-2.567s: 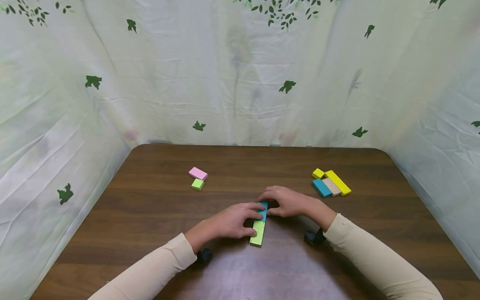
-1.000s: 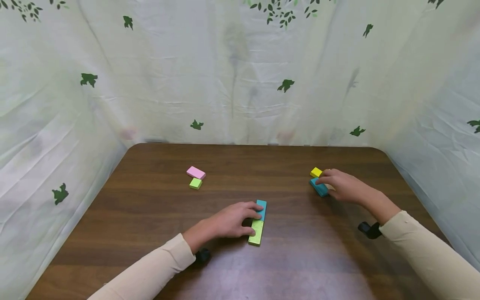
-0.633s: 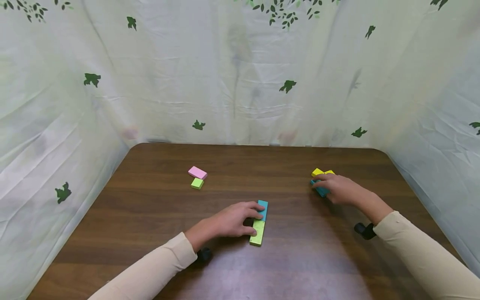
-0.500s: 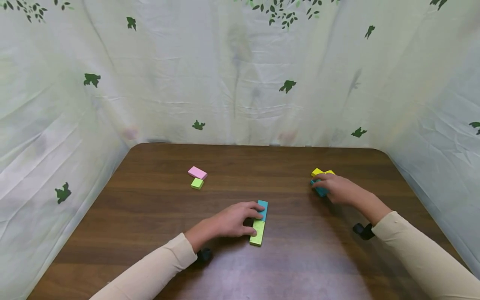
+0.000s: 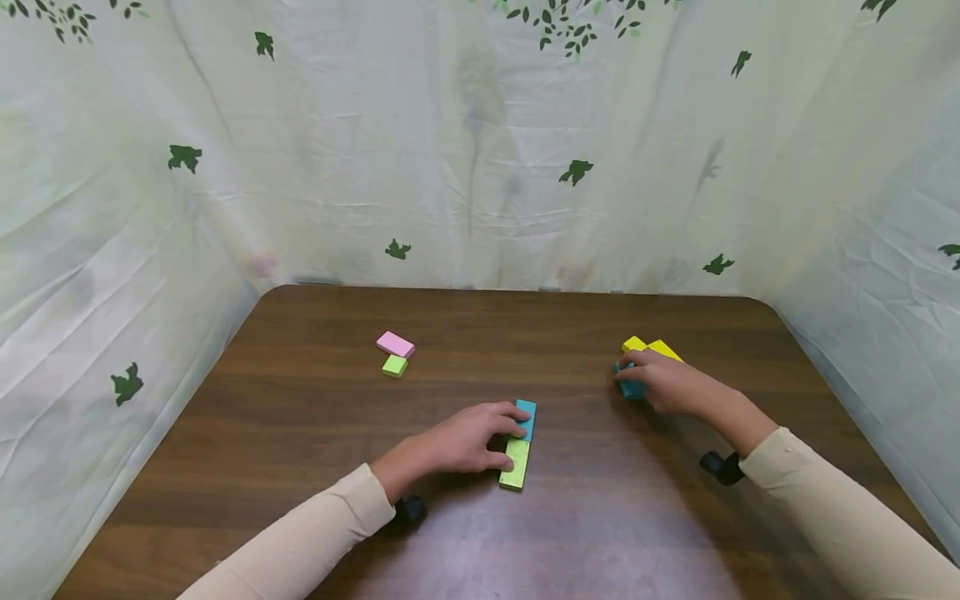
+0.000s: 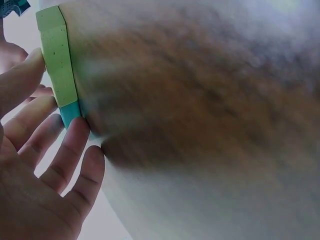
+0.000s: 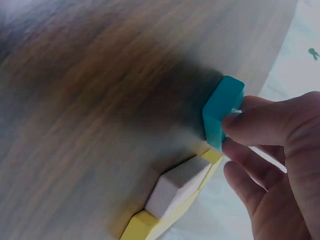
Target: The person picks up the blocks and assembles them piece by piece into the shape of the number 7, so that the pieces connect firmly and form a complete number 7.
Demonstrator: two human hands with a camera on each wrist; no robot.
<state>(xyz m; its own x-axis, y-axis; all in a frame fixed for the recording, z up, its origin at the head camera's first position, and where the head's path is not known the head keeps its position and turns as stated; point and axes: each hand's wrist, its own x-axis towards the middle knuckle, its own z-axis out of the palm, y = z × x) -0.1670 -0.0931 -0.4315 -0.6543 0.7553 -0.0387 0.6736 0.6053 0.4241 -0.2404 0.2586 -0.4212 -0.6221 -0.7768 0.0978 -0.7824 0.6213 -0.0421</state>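
On the brown table, a light green block (image 5: pixel 517 465) and a short blue block (image 5: pixel 528 422) lie end to end. My left hand (image 5: pixel 459 440) rests along their left side, its thumb on the green block and fingertips over the blue one. In the left wrist view, these fingers are loosely extended beside the green block (image 6: pixel 60 62). To the right, my right hand (image 5: pixel 669 383) pinches another blue block (image 5: pixel 632 390). The right wrist view shows the thumb against this blue block (image 7: pixel 220 107), which stands apart from a beige block (image 7: pixel 172 187), hidden under the hand in the head view.
Behind the right hand lie a small yellow block (image 5: pixel 634 343) and a long yellow block (image 5: pixel 666 349). Farther left, a pink block (image 5: pixel 395 344) touches a small green block (image 5: pixel 394 367). A white curtain (image 5: pixel 480 208) with leaf prints hangs behind the table (image 5: pixel 337 317).
My right hand left the row of blocks, reached the pile at the right, and has shifted a blue block slightly left, away from the others. My left hand has stayed in place.
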